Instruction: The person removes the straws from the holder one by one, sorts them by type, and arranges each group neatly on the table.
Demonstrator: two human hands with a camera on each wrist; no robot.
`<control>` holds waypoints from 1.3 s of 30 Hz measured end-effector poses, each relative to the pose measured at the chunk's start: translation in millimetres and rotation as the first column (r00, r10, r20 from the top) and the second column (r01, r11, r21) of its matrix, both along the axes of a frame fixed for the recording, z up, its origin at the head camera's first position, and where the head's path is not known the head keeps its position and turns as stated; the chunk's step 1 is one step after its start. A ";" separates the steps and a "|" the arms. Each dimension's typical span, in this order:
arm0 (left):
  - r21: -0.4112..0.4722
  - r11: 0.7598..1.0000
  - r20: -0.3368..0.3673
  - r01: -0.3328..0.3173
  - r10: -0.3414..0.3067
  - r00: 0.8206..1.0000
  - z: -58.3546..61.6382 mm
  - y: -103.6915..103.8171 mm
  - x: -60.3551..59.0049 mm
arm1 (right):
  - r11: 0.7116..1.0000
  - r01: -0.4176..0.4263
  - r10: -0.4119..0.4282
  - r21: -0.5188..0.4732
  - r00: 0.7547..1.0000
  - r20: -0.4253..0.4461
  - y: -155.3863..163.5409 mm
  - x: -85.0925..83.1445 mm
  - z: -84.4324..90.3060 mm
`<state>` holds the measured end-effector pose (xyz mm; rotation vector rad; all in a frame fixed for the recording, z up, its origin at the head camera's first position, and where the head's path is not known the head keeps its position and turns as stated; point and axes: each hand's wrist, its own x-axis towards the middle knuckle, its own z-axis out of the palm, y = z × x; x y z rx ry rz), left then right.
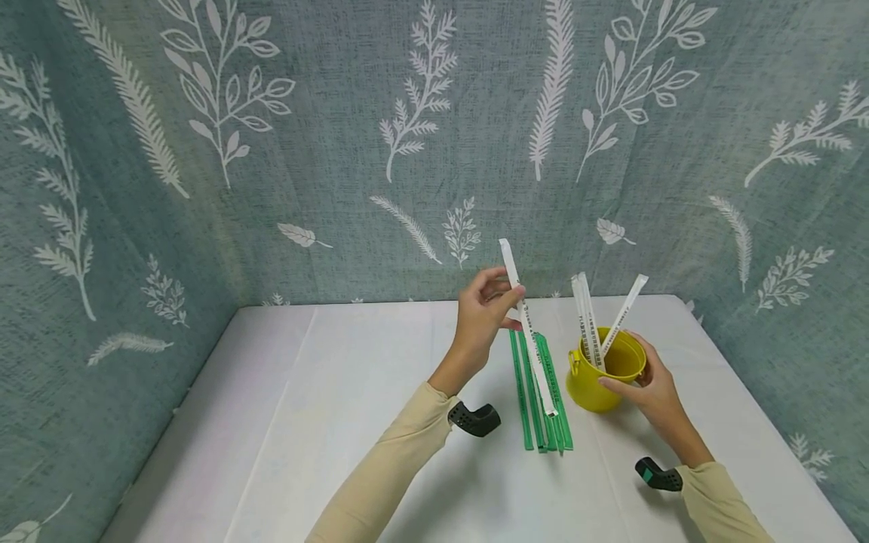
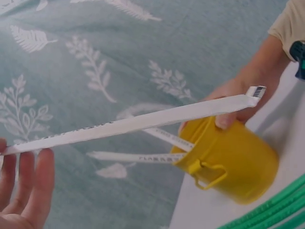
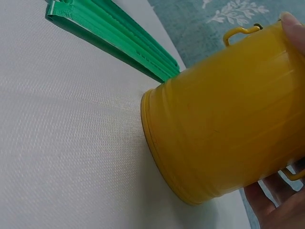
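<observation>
Head view: the white straw (image 1: 528,329) is held above the surface (image 1: 339,422), pinched near its upper third by the left hand (image 1: 483,315). The straw slants down and to the right, its lower end hanging over the green straws (image 1: 541,400) and just left of the bucket (image 1: 603,369).

The straw is a long, flat, paper-wrapped strip, white with a line of small dark print along its length. In the left wrist view the straw (image 2: 143,121) crosses the frame, one end folded over near the bucket (image 2: 228,160) and the other end at the fingers (image 2: 35,176).

The left hand is partly closed: thumb and fingertips grip the straw, the wrist raised off the surface. The right hand (image 1: 653,388) is curled round the bucket, thumb on the near wall and fingers at the rim on the far side. In the right wrist view the bucket (image 3: 224,119) fills most of the frame, with the hand (image 3: 276,210) at the lower right and one fingertip at the upper right edge.

The bucket is yellow, small, with wire handle lugs, and stands on the surface. Three more white wrapped straws (image 1: 589,320) stand in it, leaning apart. The green straws lie side by side in a flat bundle just left of the bucket. The surface is white; a grey-green leaf-printed cloth (image 1: 271,151) hangs behind and at both sides.
</observation>
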<state>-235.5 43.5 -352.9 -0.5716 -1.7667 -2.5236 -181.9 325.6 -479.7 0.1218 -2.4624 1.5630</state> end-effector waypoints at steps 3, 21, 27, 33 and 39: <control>-0.023 1.000 0.028 -0.004 0.004 1.000 -3.2 -3.3 -0.2 | 1.000 -0.003 0.003 -0.001 1.000 -0.003 0.2 0.2 0.6; -0.114 0.993 0.173 -0.010 0.029 0.985 -26.0 -15.4 -11.2 | 1.000 0.012 -0.012 -0.003 1.000 0.023 -4.5 3.3 4.2; -0.157 0.988 0.228 -0.007 0.043 0.973 -34.0 -18.0 -14.3 | 1.000 0.000 0.000 -0.008 1.000 -0.006 -3.1 3.0 2.9; -0.197 0.980 0.276 -0.005 0.060 0.959 -43.3 -19.7 -18.1 | 1.000 -0.009 0.008 -0.022 1.000 -0.022 -2.8 -0.1 1.3; -0.229 0.974 0.293 0.002 0.067 0.954 -56.5 -16.2 -18.9 | 1.000 -0.004 0.003 -0.011 1.000 -0.017 -2.2 1.8 0.8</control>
